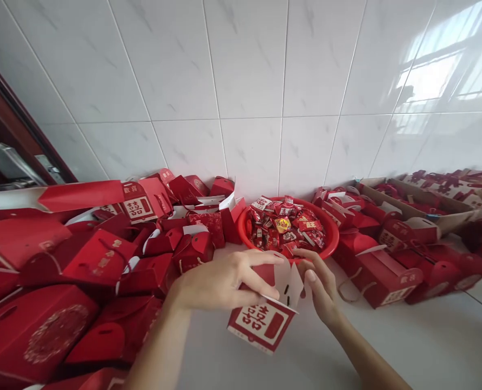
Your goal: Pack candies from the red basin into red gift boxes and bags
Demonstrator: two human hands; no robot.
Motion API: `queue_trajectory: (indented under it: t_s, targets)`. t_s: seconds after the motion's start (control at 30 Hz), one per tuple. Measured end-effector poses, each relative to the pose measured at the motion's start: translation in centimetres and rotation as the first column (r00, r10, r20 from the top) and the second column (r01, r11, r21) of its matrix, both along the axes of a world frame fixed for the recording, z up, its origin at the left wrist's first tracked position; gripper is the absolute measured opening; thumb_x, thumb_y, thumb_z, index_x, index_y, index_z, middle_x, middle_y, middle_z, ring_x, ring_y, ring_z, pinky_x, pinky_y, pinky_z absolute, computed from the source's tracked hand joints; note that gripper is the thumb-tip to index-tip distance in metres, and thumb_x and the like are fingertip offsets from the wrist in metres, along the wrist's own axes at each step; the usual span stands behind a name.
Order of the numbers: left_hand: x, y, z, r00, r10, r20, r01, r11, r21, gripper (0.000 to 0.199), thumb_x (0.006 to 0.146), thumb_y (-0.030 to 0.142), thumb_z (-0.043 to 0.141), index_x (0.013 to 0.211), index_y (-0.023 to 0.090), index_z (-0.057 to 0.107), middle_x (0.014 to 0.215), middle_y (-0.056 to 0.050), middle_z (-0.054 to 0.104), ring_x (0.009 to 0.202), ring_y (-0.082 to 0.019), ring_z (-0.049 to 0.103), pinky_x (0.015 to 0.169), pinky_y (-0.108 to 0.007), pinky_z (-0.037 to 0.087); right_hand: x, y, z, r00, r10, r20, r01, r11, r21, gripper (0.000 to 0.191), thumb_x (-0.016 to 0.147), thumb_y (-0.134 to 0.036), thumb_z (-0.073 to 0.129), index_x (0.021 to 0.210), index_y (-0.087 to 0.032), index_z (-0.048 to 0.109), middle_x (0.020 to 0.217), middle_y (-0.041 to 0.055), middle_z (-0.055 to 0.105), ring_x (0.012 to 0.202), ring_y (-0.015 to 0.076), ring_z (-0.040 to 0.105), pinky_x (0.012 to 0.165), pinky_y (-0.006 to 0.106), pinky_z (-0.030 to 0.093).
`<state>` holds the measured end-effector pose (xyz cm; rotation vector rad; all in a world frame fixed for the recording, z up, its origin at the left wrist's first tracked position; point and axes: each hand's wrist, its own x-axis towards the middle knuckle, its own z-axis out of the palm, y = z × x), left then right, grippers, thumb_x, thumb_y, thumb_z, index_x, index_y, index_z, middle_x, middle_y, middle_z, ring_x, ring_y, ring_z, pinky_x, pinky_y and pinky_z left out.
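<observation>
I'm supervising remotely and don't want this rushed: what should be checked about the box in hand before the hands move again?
1. Left hand holding the small red box: ok, its fingers are over the box's upper part.
2. Right hand gripping the box: cannot tell; it is beside the raised white flap, contact unclear.
3. Box closed: not ok, the flap stands up.
4. Box resting on the pale tabletop: cannot tell from this view.
5. Wrapped packets nearby: ok, they fill the red basin just beyond the hands.
</observation>
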<state>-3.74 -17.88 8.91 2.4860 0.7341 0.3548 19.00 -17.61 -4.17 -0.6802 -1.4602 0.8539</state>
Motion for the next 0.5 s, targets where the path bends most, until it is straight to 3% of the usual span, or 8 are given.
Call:
queue_trajectory:
  t_s: [0.07, 0.13, 0.3, 0.4, 0.5]
  targets:
    - [0.8, -0.3, -0.7, 0.999, 0.006, -0.044, -0.005, 1.0, 0.027, 0.032, 0.089, 0.012, 0.064, 0.104, 0.034, 0.082, 0.148, -0.002, 0.058, 0.14, -0.026, 0.051, 0.111, -0.036, 0.046, 0.0, 0.0, 0.2, 0.996, 0.04, 0.075, -0.036, 0.998, -0.053, 0.035, 0.098, -0.052, 0.054, 0.094, -0.018, 0.065, 0.058, -0.0046, 0.048, 0.046, 0.0105, 0.045, 0.043, 0.022, 0.04]
    - [1.5, -0.5, -1.0, 0.997, -0.02, -0.08, 0.023, 0.999, 0.036, 0.031, 0.088, 0.012, 0.063, 0.101, 0.032, 0.082, 0.14, -0.003, 0.064, 0.135, -0.026, 0.055, 0.109, -0.035, 0.047, 0.0, 0.0, 0.3, 0.991, 0.024, 0.135, -0.018, 0.999, -0.046, 0.039, 0.096, -0.048, 0.059, 0.071, -0.018, 0.06, 0.057, -0.0035, 0.048, 0.047, 0.0094, 0.043, 0.044, 0.022, 0.037]
    - [2.2, -0.8, -1.2, 0.99, -0.089, -0.11, 0.092, 0.995, 0.023, 0.013, 0.086, 0.039, 0.073, 0.086, 0.028, 0.081, 0.109, -0.004, 0.076, 0.127, -0.028, 0.058, 0.12, -0.043, 0.03, 0.2, 0.0, 0.8, 0.975, -0.087, 0.206, 0.073, 0.994, 0.075, 0.037, 0.091, -0.039, 0.065, 0.062, -0.018, 0.056, 0.054, -0.0027, 0.051, 0.049, 0.0088, 0.04, 0.046, 0.023, 0.033]
    - [1.8, -0.7, -1.3, 0.989, 0.046, -0.139, -0.045, 0.999, 0.011, 0.036, 0.093, 0.048, 0.063, 0.07, 0.023, 0.077, 0.075, -0.003, 0.072, 0.095, -0.024, 0.068, 0.096, -0.036, 0.046, 0.3, -0.1, 0.8, 0.969, -0.093, 0.23, 0.072, 0.992, 0.1, 0.037, 0.091, -0.035, 0.064, 0.06, -0.019, 0.053, 0.052, -0.0024, 0.051, 0.048, 0.0091, 0.04, 0.046, 0.023, 0.033]
    - [1.3, -0.4, -1.3, 0.966, 0.163, -0.202, -0.161, 0.987, 0.025, 0.039, 0.098, 0.034, 0.051, 0.069, 0.021, 0.073, 0.066, -0.001, 0.065, 0.069, -0.018, 0.062, 0.067, -0.03, 0.042, 0.4, -0.2, 0.7, 0.965, -0.085, 0.248, 0.061, 0.993, 0.102, 0.037, 0.091, -0.036, 0.063, 0.059, -0.02, 0.053, 0.052, -0.0019, 0.052, 0.048, 0.0101, 0.042, 0.046, 0.024, 0.035]
